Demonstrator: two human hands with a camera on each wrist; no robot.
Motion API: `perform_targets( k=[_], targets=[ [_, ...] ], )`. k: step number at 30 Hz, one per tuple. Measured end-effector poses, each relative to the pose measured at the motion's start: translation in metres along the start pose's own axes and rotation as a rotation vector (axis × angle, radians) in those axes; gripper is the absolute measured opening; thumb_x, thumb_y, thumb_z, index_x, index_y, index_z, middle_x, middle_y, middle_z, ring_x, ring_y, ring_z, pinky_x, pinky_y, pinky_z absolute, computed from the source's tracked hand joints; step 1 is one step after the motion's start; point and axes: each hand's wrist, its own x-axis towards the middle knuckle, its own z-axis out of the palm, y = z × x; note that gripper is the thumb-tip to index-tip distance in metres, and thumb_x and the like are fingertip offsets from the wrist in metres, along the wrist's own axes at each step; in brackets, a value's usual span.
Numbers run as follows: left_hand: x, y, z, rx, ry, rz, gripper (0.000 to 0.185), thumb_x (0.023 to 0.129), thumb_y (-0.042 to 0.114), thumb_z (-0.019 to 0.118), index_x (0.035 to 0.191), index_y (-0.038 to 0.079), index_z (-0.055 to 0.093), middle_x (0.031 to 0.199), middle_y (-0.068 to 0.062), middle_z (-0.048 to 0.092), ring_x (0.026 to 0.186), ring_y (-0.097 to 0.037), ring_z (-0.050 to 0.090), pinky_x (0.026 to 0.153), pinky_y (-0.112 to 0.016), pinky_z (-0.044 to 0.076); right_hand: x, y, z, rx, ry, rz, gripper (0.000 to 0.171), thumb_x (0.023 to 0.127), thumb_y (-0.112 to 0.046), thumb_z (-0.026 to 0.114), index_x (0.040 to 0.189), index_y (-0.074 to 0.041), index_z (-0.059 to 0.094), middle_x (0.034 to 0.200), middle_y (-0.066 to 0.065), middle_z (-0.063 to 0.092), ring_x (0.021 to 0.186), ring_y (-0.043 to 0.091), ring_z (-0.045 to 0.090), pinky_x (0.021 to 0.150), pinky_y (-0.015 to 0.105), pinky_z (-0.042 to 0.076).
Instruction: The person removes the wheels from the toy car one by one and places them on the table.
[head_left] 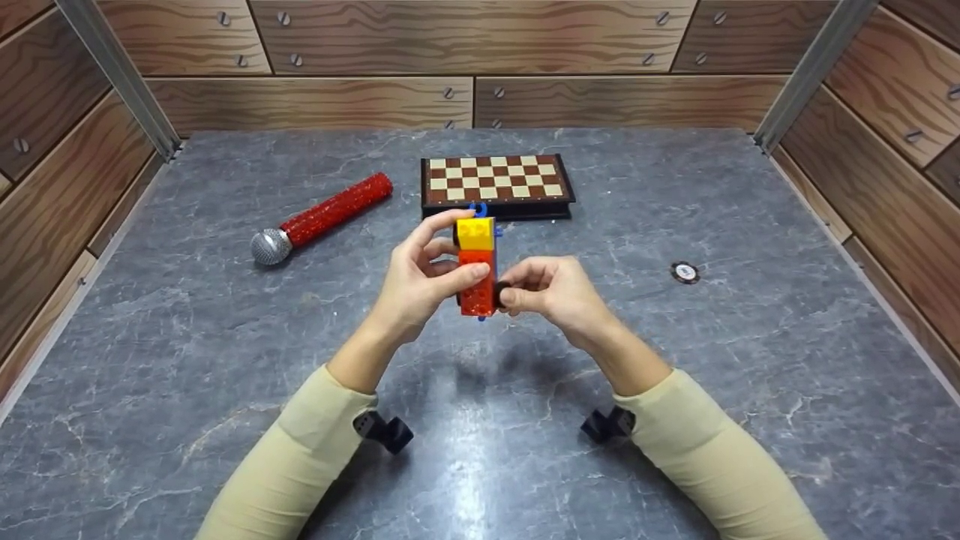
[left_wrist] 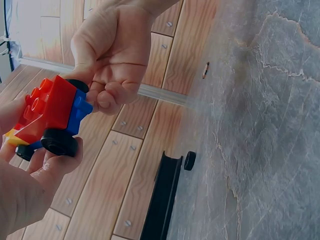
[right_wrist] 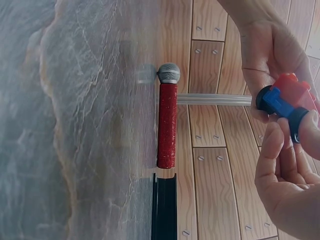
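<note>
Toy block car point(head_left: 477, 266) held upright above tabletop point(head_left: 675, 360) centre, yellow brick on top, red below, blue base, black wheels. Left hand point(head_left: 420, 279) clamped round car from left, thumb across red brick. Right hand point(head_left: 551, 291) pinched black wheel point(head_left: 500, 294) on car's right side, fingers curled. Red glitter microphone point(head_left: 322, 217) lay far left on tabletop. Closed chessboard case point(head_left: 495, 184) lay just beyond hands. Small round chip point(head_left: 685, 272) lay right, well apart.
</note>
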Motion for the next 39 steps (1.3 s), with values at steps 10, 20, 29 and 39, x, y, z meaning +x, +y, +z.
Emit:
perform_targets(
  k=[10,20,29,39],
  targets=[
    [0.0,-0.001,0.002,0.001,0.016,0.007,0.053,0.08,0.002,0.072,0.128,0.011,0.05,0.098,-0.023,0.06,0.077,-0.039,0.064,0.067,-0.042,0.054,0.0,0.0,0.002,-0.027,0.055,0.019,0.009,0.078,0.005,0.07,0.086,0.006,0.067,0.079,0.012,0.068,0.064,0.017,0.06,0.064,0.029,0.053],
    [0.0,-0.006,0.002,0.178,0.091,0.055,0.052,0.077,0.004,0.075,0.124,0.009,0.051,0.094,-0.017,0.058,0.072,-0.03,0.063,0.064,-0.037,0.054,0.0,0.001,0.003,-0.191,0.146,-0.092,0.015,0.073,0.0,0.077,0.08,0.006,0.065,0.075,0.01,0.065,0.062,0.014,0.057,0.057,0.023,0.049],
    [0.001,0.002,-0.005,0.098,0.095,0.048,0.054,0.077,0.005,0.076,0.124,0.012,0.051,0.096,-0.021,0.059,0.075,-0.036,0.064,0.069,-0.043,0.054,0.003,-0.011,-0.009,-0.133,0.133,-0.107,0.017,0.075,0.0,0.075,0.086,0.004,0.064,0.083,0.014,0.066,0.069,0.019,0.062,0.067,0.029,0.054],
    [0.003,0.005,-0.003,0.093,0.094,0.031,0.056,0.076,0.009,0.077,0.126,0.016,0.053,0.097,-0.021,0.06,0.078,-0.036,0.063,0.071,-0.043,0.054,0.002,-0.011,-0.012,-0.051,0.101,-0.104,0.019,0.08,-0.002,0.071,0.095,0.006,0.064,0.092,0.018,0.067,0.074,0.027,0.065,0.071,0.037,0.055]
  ],
)
